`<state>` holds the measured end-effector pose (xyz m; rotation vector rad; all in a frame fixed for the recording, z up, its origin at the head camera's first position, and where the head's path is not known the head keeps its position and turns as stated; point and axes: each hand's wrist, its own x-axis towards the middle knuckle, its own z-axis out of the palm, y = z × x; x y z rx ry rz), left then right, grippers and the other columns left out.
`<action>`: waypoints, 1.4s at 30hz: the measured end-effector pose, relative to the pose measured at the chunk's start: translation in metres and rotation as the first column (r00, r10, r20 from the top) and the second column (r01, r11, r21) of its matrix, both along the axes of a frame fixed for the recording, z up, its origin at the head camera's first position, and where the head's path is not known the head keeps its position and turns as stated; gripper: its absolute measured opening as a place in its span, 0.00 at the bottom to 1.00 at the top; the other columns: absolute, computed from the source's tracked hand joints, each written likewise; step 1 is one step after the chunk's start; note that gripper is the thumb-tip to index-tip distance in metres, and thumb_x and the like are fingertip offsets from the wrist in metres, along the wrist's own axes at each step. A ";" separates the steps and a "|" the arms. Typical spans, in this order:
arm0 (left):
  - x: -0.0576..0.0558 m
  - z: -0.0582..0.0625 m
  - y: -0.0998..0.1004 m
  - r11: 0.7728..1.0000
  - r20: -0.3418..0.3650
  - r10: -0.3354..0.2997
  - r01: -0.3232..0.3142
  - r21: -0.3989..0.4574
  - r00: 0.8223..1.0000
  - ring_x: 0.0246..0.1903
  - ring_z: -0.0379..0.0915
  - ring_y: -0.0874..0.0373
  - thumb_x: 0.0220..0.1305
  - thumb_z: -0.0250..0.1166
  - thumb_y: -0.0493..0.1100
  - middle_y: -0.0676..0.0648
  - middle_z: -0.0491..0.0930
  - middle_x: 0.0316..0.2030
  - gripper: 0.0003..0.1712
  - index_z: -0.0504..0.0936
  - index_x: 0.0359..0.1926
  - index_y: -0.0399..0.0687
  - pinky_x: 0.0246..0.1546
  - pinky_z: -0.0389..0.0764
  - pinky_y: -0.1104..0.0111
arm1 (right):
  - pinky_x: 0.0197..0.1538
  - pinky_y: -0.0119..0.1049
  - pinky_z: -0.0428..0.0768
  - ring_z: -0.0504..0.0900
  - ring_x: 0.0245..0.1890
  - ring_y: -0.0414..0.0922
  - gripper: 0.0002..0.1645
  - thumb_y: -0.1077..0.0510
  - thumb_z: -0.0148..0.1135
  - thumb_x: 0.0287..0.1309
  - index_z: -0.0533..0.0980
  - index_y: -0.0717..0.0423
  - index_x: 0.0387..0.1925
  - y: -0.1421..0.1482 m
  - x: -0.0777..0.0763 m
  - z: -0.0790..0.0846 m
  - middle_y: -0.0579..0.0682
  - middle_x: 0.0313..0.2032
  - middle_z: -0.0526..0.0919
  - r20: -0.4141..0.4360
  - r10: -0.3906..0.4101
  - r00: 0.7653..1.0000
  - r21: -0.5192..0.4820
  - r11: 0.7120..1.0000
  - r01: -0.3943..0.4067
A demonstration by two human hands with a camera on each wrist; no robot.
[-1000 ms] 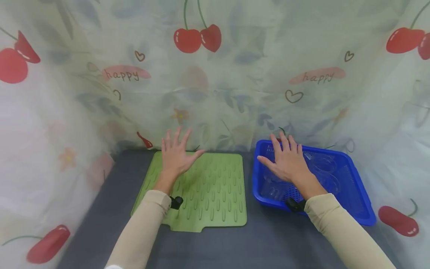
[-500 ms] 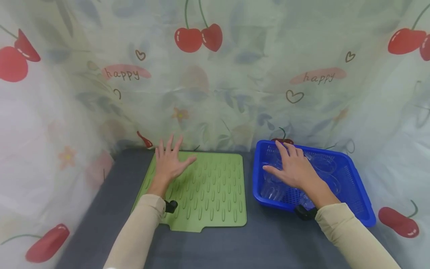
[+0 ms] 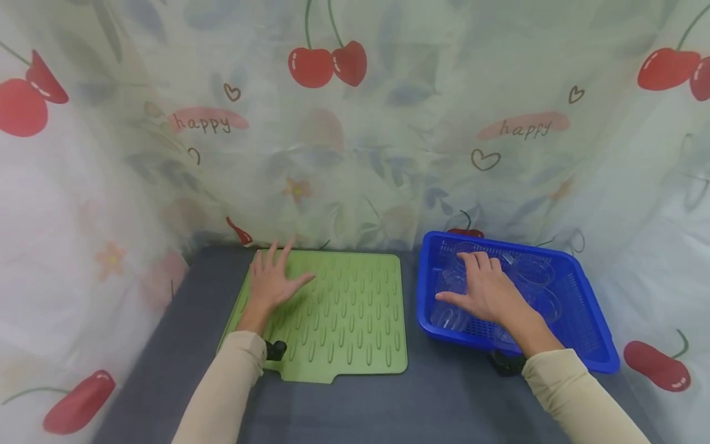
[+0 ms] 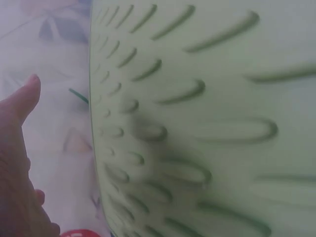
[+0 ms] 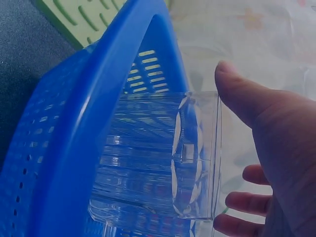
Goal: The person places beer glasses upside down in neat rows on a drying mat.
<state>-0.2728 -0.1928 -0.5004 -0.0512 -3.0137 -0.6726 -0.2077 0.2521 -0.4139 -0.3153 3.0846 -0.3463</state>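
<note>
My left hand (image 3: 272, 285), fingers spread, is over the left part of a green ridged mat (image 3: 355, 327) and holds nothing. In the left wrist view its thumb stands apart from the ridges. My right hand (image 3: 490, 290) hovers over a blue perforated plastic basket (image 3: 423, 290), thumb held away from the slightly bent fingers. Inside the basket are several clear drinking glasses (image 3: 450, 317). The right wrist view shows one clear glass (image 5: 148, 163) with a faceted band near its end, close to the thumb and fingertips. Part of the basket lies hidden behind my right hand.
A dark grey tabletop (image 3: 355, 410) carries the mat and the basket side by side, a narrow strip between them. A pale sheet (image 3: 388, 179) printed with cherries and leaves hangs behind and along both sides. Each wrist wears a black camera (image 3: 275, 350).
Both hands have come down and back toward the body, the left also shifting leftward and the right a little rightward. The right fingers have bent slightly. Basket and mat stay put.
</note>
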 end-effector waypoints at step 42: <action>0.022 -0.058 -0.063 0.993 0.189 0.021 -0.043 0.112 0.982 0.78 0.25 0.25 0.56 0.65 0.77 0.33 0.36 0.81 0.65 0.48 0.82 0.52 0.75 0.33 0.31 | 0.55 0.67 0.77 0.67 0.62 0.67 0.57 0.26 0.69 0.53 0.64 0.58 0.71 -0.003 0.012 -0.016 0.65 0.59 0.68 0.056 0.003 0.998 -0.072 0.997 0.001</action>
